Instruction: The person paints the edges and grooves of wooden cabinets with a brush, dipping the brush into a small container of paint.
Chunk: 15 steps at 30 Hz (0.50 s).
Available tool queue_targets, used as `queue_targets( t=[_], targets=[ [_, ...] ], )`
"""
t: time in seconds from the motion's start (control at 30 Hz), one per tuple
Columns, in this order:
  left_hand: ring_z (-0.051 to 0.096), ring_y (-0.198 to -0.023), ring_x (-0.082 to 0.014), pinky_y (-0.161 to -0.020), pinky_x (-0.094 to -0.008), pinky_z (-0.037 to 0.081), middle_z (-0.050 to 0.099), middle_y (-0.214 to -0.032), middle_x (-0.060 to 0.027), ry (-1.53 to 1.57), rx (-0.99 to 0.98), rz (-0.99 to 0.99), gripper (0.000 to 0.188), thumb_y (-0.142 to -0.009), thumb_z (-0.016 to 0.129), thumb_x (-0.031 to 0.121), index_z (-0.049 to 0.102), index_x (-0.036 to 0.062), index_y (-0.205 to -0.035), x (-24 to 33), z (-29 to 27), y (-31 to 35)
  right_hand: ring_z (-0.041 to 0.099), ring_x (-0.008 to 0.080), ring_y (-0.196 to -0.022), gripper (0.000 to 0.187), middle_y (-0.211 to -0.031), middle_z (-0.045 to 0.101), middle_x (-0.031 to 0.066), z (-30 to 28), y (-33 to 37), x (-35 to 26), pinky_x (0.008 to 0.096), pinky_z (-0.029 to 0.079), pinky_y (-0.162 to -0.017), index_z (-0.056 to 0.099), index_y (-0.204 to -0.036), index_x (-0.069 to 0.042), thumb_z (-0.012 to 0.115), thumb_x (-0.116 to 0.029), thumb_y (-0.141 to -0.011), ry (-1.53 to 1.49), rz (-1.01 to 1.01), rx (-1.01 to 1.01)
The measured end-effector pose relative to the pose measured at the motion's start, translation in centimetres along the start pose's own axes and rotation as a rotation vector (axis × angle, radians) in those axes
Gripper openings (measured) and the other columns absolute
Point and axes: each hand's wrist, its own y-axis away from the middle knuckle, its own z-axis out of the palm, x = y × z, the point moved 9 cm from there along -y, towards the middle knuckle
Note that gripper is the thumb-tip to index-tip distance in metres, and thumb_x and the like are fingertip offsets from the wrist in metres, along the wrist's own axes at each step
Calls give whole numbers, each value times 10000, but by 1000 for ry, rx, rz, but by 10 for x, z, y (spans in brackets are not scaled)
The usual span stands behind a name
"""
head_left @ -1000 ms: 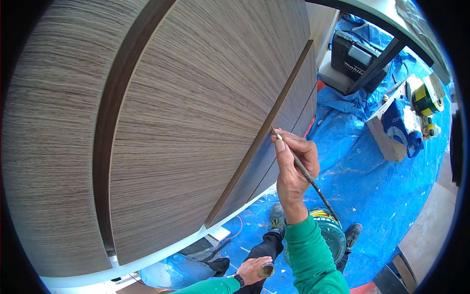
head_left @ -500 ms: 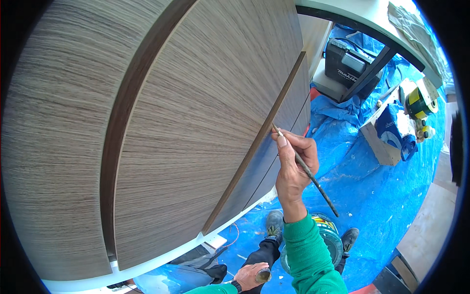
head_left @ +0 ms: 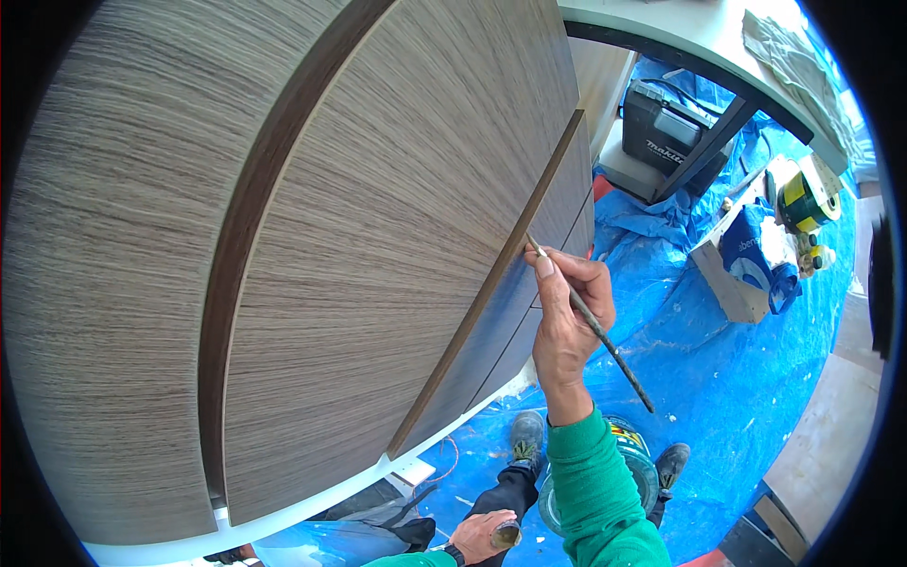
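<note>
My right hand [head_left: 569,326] is closed in a pinch around a thin paintbrush [head_left: 616,354], its dark handle slanting down to the right. The brush tip meets the edge of a narrow brown strip [head_left: 477,307] that runs along a wood-grain panel [head_left: 378,255]. Low in the view, my left hand [head_left: 480,536] is wrapped round a small cup [head_left: 505,535] with a brownish inside; what it contains is too small to tell.
A blue tarp [head_left: 718,378] covers the floor. Between my feet stands a round bucket [head_left: 635,463], partly hidden by my right sleeve. A black tool case [head_left: 666,132] sits under a pale table [head_left: 699,28]. A wooden box [head_left: 732,283] holds a blue bag [head_left: 751,246] and cans.
The view has shifted slightly against the panel. Both hands keep their grips, and the brush tip remains at the brown strip, with hardly any movement.
</note>
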Motion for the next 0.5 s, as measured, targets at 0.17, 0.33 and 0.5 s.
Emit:
queue_targets(
  t=[0.17, 0.33, 0.5],
  targets=[
    [686, -1220, -344, -1022, -496, 561, 711, -1345, -135, 706, 50, -384, 528, -880, 784, 230, 659, 82, -1371, -73, 44, 25, 647, 49, -788, 86, -973, 772, 74, 11, -8, 0, 186, 498, -688, 688, -1024, -12, 769, -34, -1001, 27, -4, 12],
    [685, -1215, -391, -1026, -493, 562, 705, -1336, -179, 506, -70, -491, 651, -768, 892, 291, 667, 114, -1352, -40, 14, 5, 624, 36, -761, 93, -948, 765, 58, -4, -16, 1, 183, 482, -667, 684, -1026, -10, 770, -35, -1001, 14, 6, 13],
    [696, -1198, -396, -1016, -493, 571, 718, -1323, -176, 168, -61, -144, 604, -768, 895, 266, 694, 119, -1318, -8, -8, -4, 623, 36, -762, 94, -966, 771, 69, 2, -16, 4, 185, 481, -662, 681, -1031, -12, 768, -32, -1001, -3, 31, -5]
  ],
)
